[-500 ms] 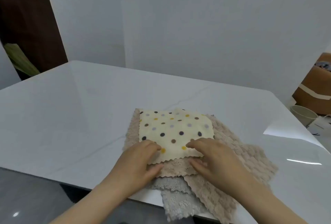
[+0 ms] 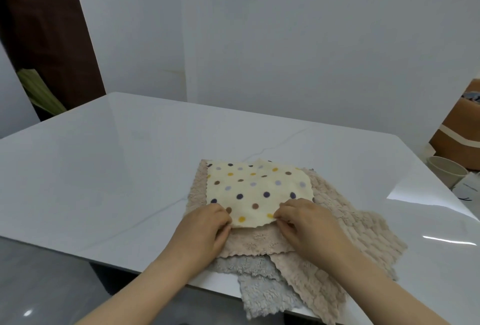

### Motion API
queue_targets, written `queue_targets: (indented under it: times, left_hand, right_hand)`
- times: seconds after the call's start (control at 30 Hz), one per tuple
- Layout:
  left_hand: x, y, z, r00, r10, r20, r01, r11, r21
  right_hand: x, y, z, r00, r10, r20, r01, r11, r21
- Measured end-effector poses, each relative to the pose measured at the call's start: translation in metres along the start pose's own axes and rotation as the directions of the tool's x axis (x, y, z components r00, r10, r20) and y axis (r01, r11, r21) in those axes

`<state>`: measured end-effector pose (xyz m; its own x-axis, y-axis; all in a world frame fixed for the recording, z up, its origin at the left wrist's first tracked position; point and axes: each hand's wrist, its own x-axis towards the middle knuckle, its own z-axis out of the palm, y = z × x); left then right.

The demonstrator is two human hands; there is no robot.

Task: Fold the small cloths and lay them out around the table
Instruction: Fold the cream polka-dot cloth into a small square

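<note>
A cream cloth with coloured polka dots [image 2: 257,189] lies on top of a pile of cloths near the front edge of the white table [image 2: 104,169]. Under it lie beige fluffy cloths [image 2: 363,236] and a grey one [image 2: 262,293] that hangs over the table's edge. My left hand [image 2: 205,231] pinches the dotted cloth's near left corner. My right hand [image 2: 309,226] pinches its near edge on the right side, fingers curled on the fabric.
A pale cup [image 2: 445,172] and a brown cardboard box [image 2: 459,130] stand off the table at the right. A dark door [image 2: 46,39] is at the back left. White walls rise behind the table.
Both hands have curled their fingers onto the dotted cloth's near edge, which has lifted slightly. The pile has not shifted.
</note>
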<state>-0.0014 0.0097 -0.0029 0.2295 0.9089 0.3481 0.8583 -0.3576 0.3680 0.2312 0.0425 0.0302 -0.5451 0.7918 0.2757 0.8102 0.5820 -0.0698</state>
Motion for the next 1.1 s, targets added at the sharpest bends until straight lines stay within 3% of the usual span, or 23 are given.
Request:
queue_targets:
  times: [0.33, 0.5, 0.6, 0.8, 1.1]
  left_hand:
    - [-0.004, -0.009, -0.012, 0.998, -0.058, 0.013, 0.057, 0.997, 0.053]
    - [0.000, -0.006, -0.027, 0.992, -0.115, -0.058, 0.116, 0.993, 0.011]
    - [0.009, -0.002, -0.043, 0.988, -0.115, -0.104, 0.112, 0.993, -0.031]
    - [0.045, 0.004, -0.087, 0.956, -0.158, -0.247, 0.116, 0.978, -0.176]
    - [0.080, 0.025, -0.161, 0.861, -0.130, -0.492, 0.028, 0.977, -0.210]
  right_hand:
    - [-0.009, 0.016, -0.016, 0.996, 0.092, 0.021, -0.092, 0.996, 0.000]
    - [-0.012, 0.030, -0.025, 0.986, 0.169, -0.008, -0.169, 0.986, 0.005]
    - [-0.008, 0.035, -0.037, 0.975, 0.206, -0.083, -0.202, 0.978, 0.048]
    - [0.017, 0.039, -0.078, 0.918, 0.293, -0.267, -0.209, 0.930, 0.303]
    - [0.048, 0.030, -0.146, 0.798, 0.247, -0.549, -0.066, 0.942, 0.328]
